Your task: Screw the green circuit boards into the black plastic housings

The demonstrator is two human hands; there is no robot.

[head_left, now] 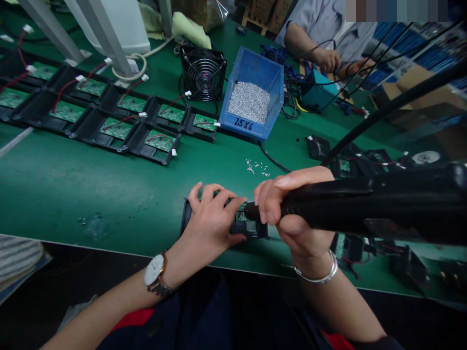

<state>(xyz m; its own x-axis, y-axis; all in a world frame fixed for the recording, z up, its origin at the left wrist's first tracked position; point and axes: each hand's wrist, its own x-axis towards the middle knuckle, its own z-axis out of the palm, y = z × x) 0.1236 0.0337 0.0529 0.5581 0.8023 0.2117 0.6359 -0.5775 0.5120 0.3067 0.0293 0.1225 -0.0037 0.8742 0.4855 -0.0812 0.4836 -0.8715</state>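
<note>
My right hand [299, 218] is wrapped round a black electric screwdriver [350, 209], which lies nearly level with its tip pointing left. That tip reaches a black plastic housing [257, 231] with a green circuit board inside, near the front edge of the bench. Over the housing lies my left hand [215, 214], thumb at the near side and fingers across the far side, gripping it against the green mat. Whether the bit sits on a screw is hidden. Small loose screws [257, 166] are scattered on the mat just beyond my hands.
A blue bin [228, 121] full of small screws stands beyond, beside a black fan [204, 75]. Rows of black housings with boards [116, 129] line the left; more housings [321, 148] lie right. A co-worker's hands [328, 61] work across the bench. A black cable [394, 102] arcs at right.
</note>
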